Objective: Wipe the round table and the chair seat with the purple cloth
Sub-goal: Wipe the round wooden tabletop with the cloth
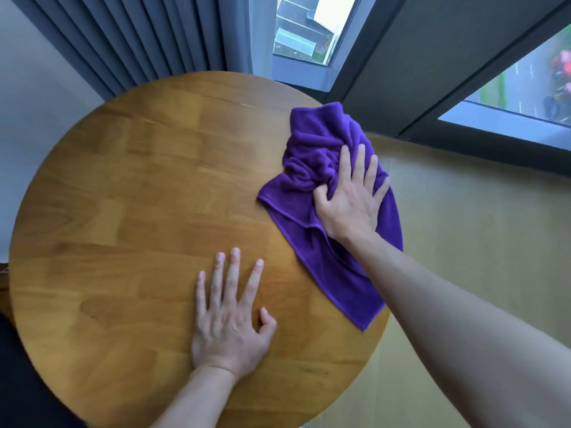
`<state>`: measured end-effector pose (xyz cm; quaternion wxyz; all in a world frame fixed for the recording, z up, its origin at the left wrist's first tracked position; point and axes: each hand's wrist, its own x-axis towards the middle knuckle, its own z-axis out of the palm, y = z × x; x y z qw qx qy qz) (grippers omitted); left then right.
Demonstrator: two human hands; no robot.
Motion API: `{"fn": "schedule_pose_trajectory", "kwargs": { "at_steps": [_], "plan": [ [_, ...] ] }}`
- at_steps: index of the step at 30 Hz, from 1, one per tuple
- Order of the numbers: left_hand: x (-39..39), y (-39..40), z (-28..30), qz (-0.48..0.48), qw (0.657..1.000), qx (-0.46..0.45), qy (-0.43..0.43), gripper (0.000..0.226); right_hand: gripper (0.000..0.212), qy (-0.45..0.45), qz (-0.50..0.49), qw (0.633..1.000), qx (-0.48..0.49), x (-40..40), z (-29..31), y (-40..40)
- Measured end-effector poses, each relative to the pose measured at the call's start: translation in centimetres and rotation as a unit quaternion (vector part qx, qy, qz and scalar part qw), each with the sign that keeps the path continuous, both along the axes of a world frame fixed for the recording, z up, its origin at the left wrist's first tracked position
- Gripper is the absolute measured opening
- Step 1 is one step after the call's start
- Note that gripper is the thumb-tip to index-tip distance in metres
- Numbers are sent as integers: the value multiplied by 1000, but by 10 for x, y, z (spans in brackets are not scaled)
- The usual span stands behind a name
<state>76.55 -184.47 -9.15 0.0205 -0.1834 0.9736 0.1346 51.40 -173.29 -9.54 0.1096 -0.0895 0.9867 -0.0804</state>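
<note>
Halfway at best: our right hand presses the purple cloth flat-fingered at the round table edge, left hand flat and empty, chair seat unseen.

Single head-worn view, looking steeply down, close over round table, window beyond

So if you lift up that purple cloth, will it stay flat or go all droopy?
Probably droopy: the purple cloth is already bunched into soft folds under the right hand. It likely weighs little, since one corner hangs over the edge of the round table without dragging the rest off. Pushed, it would probably crumple and slide.
</note>
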Motion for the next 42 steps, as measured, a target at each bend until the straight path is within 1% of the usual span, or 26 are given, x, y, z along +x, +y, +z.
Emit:
{"fn": "schedule_pose_trajectory", "kwargs": {
  "at_steps": [2,4,7,10,13,16,19,21,23,27,30,33,38,40,42],
  "plan": [
    [0,0,1,-2,1000,-1,-6,83,82,7,-11,1000,-9,3,1,-1],
    [1,1,2,-5,1000,-2,-8,84,79,19,-16,999,-23,26,1,3],
    [0,1,1,-6,1000,-2,-11,86,79,25,10,999,-22,74,-2,14],
    [0,0,2,-3,1000,2,-18,86,82,16,35,999,-5,89,-3,21],
    [-3,2,11,2,999,14,-44,85,82,1,34,999,-6,83,1,19],
    [-19,3,19,43,997,40,-50,84,82,-16,40,999,3,85,3,18],
    [-38,-2,18,85,994,57,-42,81,84,-28,78,996,29,75,2,23],
    [-41,-5,13,92,994,45,-36,81,86,-24,113,993,38,57,0,25],
    [-41,-3,8,96,994,39,-25,86,86,-17,125,991,45,28,-1,20],
    [-40,-4,5,100,994,37,-28,91,82,2,113,993,35,-35,-2,-15],
    [-40,-5,6,100,994,37,-32,91,81,3,91,996,13,-65,0,-43],
    [-39,-3,6,98,994,32,-31,90,80,-2,87,996,9,-61,3,-48],
    [-38,-3,5,99,994,33,-19,90,86,0,181,983,-2,-10,6,-12],
    [-37,-4,4,101,994,33,-18,91,88,-1,189,982,6,-2,4,-7],
    [-39,-5,4,101,994,36,-20,90,89,-4,186,983,13,-11,3,-15]
  ]
}}
